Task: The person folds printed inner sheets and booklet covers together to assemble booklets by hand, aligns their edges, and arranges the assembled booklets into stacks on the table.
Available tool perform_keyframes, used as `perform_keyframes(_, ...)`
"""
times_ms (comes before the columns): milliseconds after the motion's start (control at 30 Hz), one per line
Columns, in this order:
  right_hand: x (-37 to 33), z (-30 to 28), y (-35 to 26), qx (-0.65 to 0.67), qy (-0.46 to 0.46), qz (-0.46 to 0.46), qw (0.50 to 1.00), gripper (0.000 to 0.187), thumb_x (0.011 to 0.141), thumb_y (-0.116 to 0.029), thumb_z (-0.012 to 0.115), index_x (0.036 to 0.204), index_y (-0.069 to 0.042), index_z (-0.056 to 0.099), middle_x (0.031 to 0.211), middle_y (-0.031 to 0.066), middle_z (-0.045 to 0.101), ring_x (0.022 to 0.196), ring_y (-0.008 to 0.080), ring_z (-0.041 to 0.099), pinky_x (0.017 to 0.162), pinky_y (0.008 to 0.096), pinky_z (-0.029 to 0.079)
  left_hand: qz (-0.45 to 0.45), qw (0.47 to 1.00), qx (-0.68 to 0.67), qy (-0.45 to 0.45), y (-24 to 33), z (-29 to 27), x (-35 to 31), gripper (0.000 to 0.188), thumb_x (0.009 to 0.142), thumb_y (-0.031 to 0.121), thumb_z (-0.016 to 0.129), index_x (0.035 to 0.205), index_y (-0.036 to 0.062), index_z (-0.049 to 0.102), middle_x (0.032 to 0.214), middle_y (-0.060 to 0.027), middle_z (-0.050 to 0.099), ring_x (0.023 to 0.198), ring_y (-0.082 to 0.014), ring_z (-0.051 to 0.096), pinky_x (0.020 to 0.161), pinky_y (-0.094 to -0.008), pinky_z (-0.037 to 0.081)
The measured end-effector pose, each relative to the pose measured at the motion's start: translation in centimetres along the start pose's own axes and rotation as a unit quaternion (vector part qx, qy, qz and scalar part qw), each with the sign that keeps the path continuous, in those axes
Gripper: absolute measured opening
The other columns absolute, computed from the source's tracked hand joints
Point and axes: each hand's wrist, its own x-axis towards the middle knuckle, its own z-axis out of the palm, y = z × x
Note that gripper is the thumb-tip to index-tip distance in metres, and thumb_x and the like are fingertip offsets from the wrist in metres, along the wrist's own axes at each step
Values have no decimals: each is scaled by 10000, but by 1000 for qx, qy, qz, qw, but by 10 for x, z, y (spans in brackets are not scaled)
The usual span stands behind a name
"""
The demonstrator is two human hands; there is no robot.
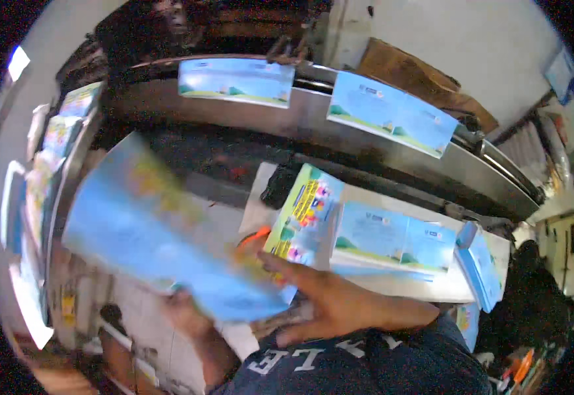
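My left hand [185,309] grips the lower edge of a large blue printed sheet [148,230], which is blurred and slants up to the left. My right hand [320,299] lies flat, fingers spread, on a stack of blue and yellow printed covers [303,214] on the white work table [425,280]. Its fingertips touch the stack's lower left corner, next to the blurred sheet's edge.
More blue sheets lie on the table [392,240] and in a pile at its right end [481,266]. Two sheets [237,80] [392,112] ride on a curved metal conveyor behind. Stacks of prints [56,145] stand at the left. An orange object [254,236] sits by the stack.
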Motion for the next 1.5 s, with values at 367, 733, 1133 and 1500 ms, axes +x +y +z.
perform_keyframes(367,-74,-12,9,-48,194,63,978,282,889,-258,572,1115,-92,602,894,214,658,786,407,642,701,444,526,178,817,545,-67,-153,84,-62,148,880,133,641,967,31,579,738,10,563,602,-35,469,541,-206,392)
perform_keyframes(733,-93,-20,11,-126,167,4,978,395,848,-180,648,1209,-46,560,979,175,669,848,242,670,771,337,504,217,822,500,-163,-124,116,-81,189,899,119,610,1028,-14,577,908,-55,634,808,-101,593,717,-238,482)
perform_keyframes(1133,-149,-46,50,-118,305,-70,942,417,737,-121,695,1135,-39,601,1116,171,642,983,275,638,859,336,487,152,849,305,-404,-111,150,-104,481,880,242,643,1245,0,445,1175,-147,558,1017,-231,578,895,-366,472)
perform_keyframes(1500,-180,-57,37,305,411,71,856,568,793,-201,682,1259,15,440,1067,111,598,906,242,599,780,350,507,166,688,657,-260,-59,194,-144,559,871,45,614,1348,-106,367,1238,-163,558,1149,-198,516,983,-298,374)
